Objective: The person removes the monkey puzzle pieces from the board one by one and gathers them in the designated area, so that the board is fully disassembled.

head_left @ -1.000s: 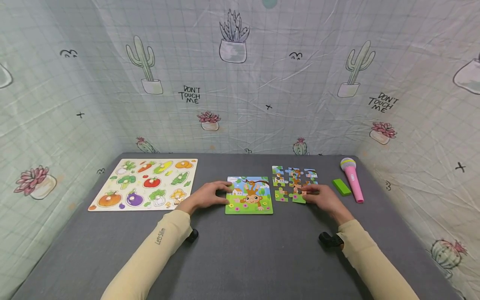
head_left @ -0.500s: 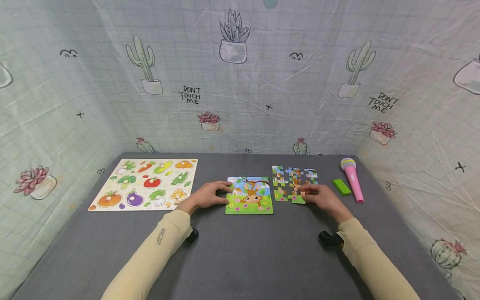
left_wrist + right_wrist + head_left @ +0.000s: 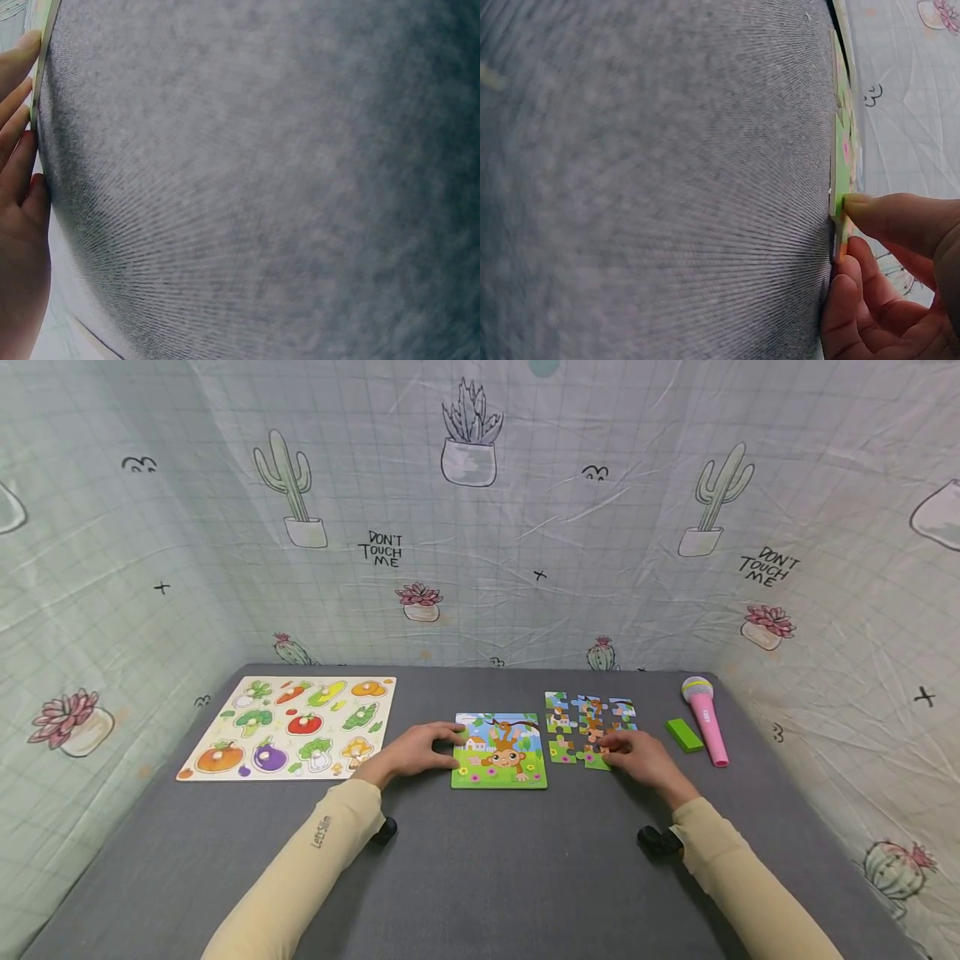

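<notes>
A square picture puzzle [image 3: 498, 775] with a monkey on it lies flat in the middle of the table. My left hand [image 3: 415, 749] touches its left edge, thumb near the lower corner and fingertips higher up. In the left wrist view those fingers [image 3: 21, 169] look fairly straight against the puzzle's thin edge [image 3: 45, 41]. To the right lie several loose jigsaw pieces [image 3: 557, 752] in spaced columns. There my right hand [image 3: 647, 757] pinches a green-bottomed jigsaw piece [image 3: 596, 762] in the front row. The right wrist view has the thumb [image 3: 885, 214] on its near edge; the fingers partly hide the far side.
At the left lies a cream vegetable board [image 3: 288, 770]. A green block [image 3: 683, 736] and a pink toy microphone [image 3: 706, 718] lie right of my right hand. Printed cloth walls [image 3: 480, 552] enclose the grey table [image 3: 495, 868] at the back and sides.
My right hand and the pinched jigsaw piece have shifted slightly toward me. My left hand and the square puzzle have stayed in place.
</notes>
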`<state>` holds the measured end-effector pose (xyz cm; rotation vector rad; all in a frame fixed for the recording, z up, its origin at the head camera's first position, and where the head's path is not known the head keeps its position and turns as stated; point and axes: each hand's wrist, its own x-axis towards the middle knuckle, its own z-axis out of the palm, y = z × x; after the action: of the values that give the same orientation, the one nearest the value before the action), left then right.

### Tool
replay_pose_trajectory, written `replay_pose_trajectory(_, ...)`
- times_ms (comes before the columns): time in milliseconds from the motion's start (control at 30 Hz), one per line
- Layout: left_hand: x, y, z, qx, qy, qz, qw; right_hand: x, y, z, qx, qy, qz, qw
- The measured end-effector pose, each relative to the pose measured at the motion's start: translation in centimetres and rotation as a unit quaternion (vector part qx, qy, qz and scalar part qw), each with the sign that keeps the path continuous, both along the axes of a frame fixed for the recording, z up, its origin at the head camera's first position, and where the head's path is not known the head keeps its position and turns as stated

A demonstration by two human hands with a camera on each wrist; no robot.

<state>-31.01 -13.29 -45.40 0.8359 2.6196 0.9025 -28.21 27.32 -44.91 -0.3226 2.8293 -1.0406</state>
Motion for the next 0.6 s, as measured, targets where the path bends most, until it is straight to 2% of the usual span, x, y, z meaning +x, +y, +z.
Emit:
replay_pose_trajectory(267,0.1,0.0,0.0,0.001,0.003,-0.003,1.0,-0.1,-0.1,-0.2,0.014,-0.002,-0.004,0.9999)
replay_pose_trajectory(467,0.1,0.0,-0.2,0.004,0.01,-0.005,0.9999,0.2,-1.1,0.4,0.034,0.018,0.008,0.9992)
replay_pose_trajectory(600,0.1,0.0,-0.3,0.006,0.013,-0.005,0.9999,0.7,-3.0,1.3,0.001,0.015,0.034,0.9993)
